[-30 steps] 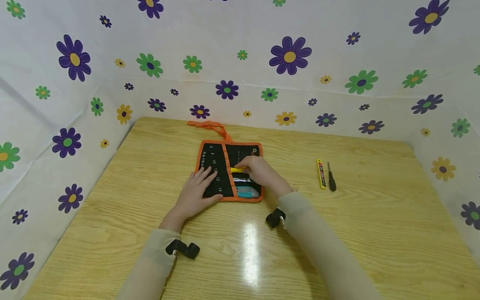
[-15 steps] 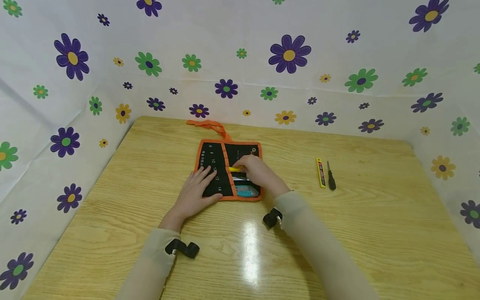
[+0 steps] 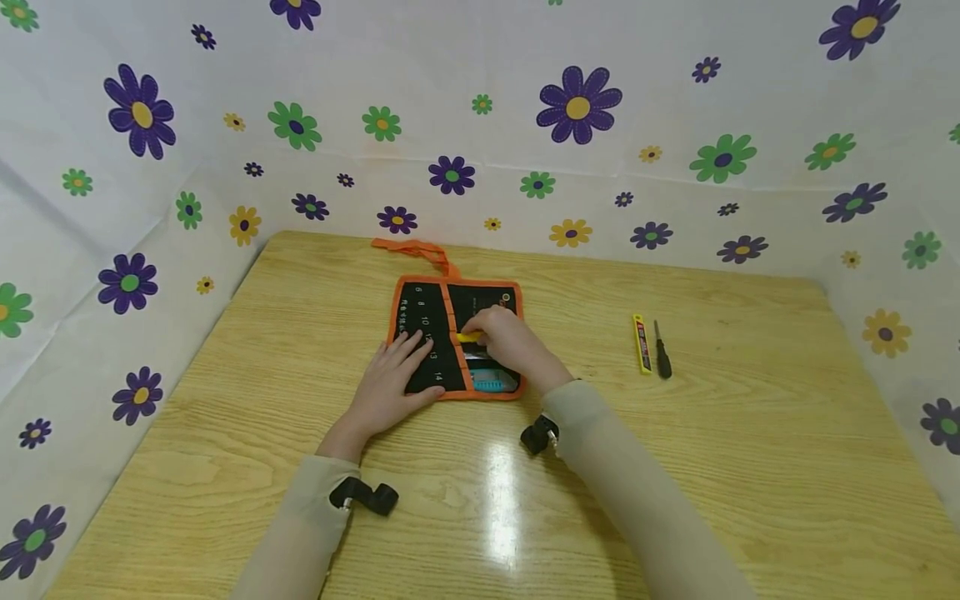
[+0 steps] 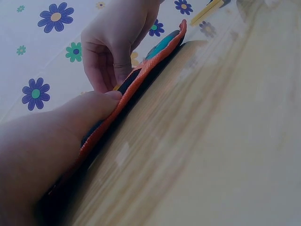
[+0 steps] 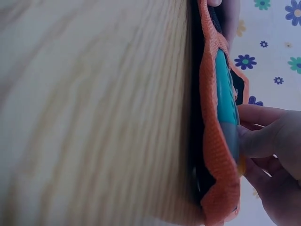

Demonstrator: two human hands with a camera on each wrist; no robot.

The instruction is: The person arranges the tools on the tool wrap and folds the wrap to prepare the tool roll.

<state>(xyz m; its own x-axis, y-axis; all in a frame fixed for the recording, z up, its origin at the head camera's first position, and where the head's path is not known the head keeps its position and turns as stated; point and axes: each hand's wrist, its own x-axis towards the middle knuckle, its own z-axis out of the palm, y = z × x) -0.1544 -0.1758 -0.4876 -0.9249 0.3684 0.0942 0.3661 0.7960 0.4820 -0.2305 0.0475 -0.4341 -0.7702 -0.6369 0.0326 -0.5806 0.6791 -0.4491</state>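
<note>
A black tool pouch [image 3: 480, 300] with orange edging and white size numbers lies unrolled on the wooden table. My left hand [image 3: 386, 379] rests on its left half, fingers spread and straight, thumb along the near edge. Over the right half, my right hand [image 3: 517, 346] pinches a yellow tool [image 3: 468, 337] at a pocket. Its left end shows; the fingers hide the rest, so I cannot tell its kind. Nearer the front edge, a teal-and-grey tool [image 3: 491, 381] lies in the pouch, also visible in the right wrist view as a teal body [image 5: 226, 94].
To the right on the table [image 3: 750, 433] lie a slim yellow-and-black packet [image 3: 642, 343] and a black-handled screwdriver [image 3: 663, 358]. The pouch's orange tie strap [image 3: 416, 248] trails toward the back edge. A white flowered cloth [image 3: 510, 50] stands behind and at the sides.
My right hand and wrist have shifted slightly to the left, still pinching the yellow tool. The left hand stays in place on the pouch.
</note>
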